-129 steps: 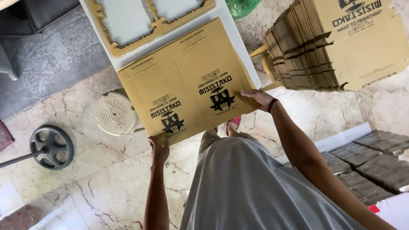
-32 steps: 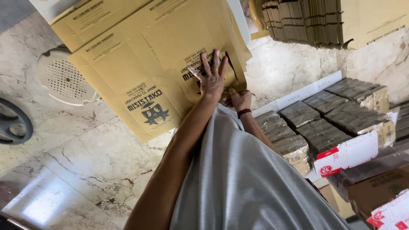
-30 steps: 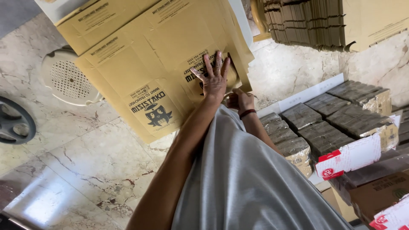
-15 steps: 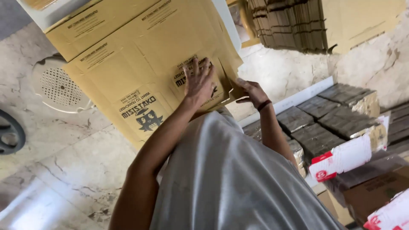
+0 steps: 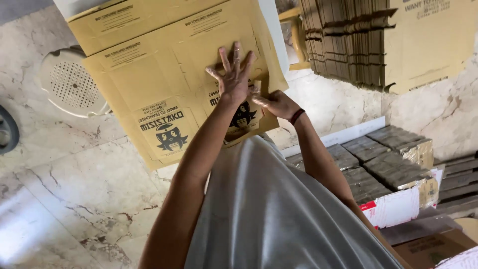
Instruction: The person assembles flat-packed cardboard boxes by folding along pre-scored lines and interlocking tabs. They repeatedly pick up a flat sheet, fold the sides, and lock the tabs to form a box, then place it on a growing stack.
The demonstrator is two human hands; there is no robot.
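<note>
A flat tan cardboard box blank (image 5: 164, 84) with black printed logos lies on a white table (image 5: 271, 30), and its near part hangs over the table's edge. My left hand (image 5: 234, 74) presses flat on the blank, fingers spread, holding nothing. Just right of it and lower, my right hand (image 5: 276, 102), with a dark red band on the wrist, grips a flap at the blank's near right corner. A second blank (image 5: 114, 22) lies beneath, further back. My grey shirt hides the blank's lower right edge.
A tall stack of flat cardboard (image 5: 348, 40) stands at the upper right. Tied bundles of grey-brown sheets (image 5: 388, 159) lie on the floor at right, next to a red-and-white box (image 5: 398, 206). A white perforated plastic stool (image 5: 69, 84) sits on the marble floor at left.
My left hand has slid further up the blank and spread its fingers. My right hand has come up close beside it onto the flap. The view has shifted slightly.
</note>
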